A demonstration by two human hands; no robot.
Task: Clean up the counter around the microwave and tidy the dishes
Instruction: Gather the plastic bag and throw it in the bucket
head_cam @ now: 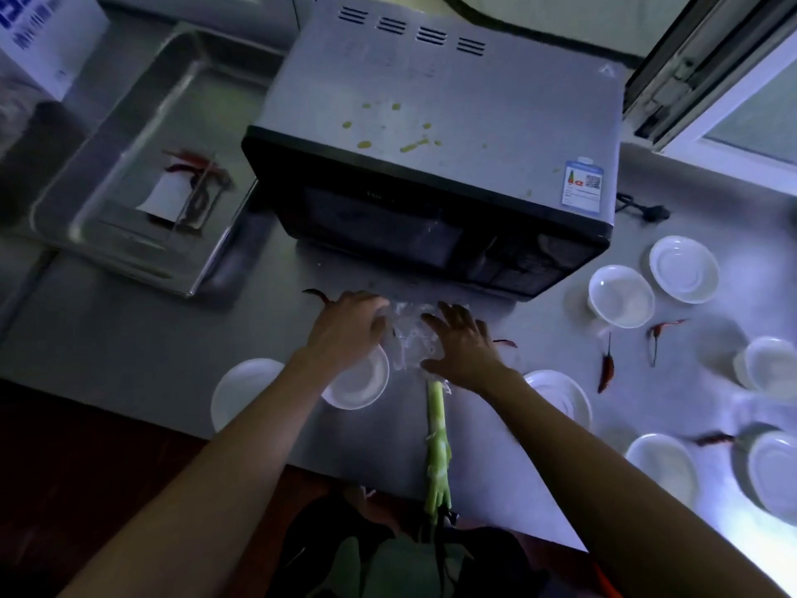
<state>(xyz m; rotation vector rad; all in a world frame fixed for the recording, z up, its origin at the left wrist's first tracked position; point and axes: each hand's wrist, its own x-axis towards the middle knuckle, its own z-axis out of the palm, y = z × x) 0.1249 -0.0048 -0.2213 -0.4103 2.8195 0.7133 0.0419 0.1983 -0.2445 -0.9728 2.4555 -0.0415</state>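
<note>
Your left hand and right hand met on a crumpled clear plastic wrap on the bench, just in front of the microwave. Left fingers curled onto it; right fingers lay spread. A green onion reached the bench's near edge, white dishes toward its right.

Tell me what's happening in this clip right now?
A person is clearing the steel counter in front of the microwave. Both hands, left hand and right hand, are on a crumpled clear plastic wrap. A green onion stalk lies just below it. White dishes and dried red chilies are scattered around, and yellowish spatters mark the microwave top.
</note>
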